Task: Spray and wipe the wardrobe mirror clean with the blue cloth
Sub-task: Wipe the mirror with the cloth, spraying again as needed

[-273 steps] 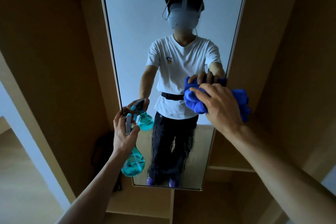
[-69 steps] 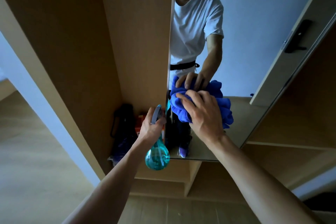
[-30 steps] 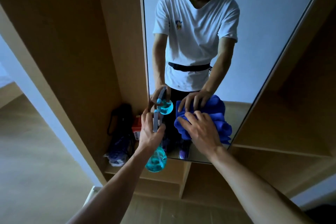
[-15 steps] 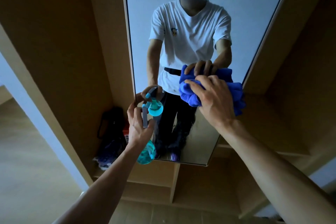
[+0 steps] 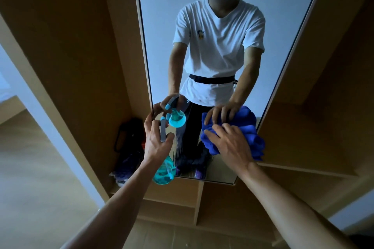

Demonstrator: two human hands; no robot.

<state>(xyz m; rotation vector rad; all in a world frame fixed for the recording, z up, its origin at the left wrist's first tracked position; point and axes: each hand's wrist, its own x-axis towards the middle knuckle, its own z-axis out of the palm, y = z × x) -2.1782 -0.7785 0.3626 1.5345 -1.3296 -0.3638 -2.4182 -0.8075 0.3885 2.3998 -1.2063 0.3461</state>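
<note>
A person is wiping the lower part of the wardrobe mirror (image 5: 162, 26) with the bunched blue cloth (image 5: 253, 137)
The right hand (image 5: 228, 143) is gripping the cloth against the glass; the left hand (image 5: 155, 141) is clasping the spray bottle (image 5: 164, 172) just beside the mirror, likely risking a knock, while wet runs may be drying into streaks
</note>
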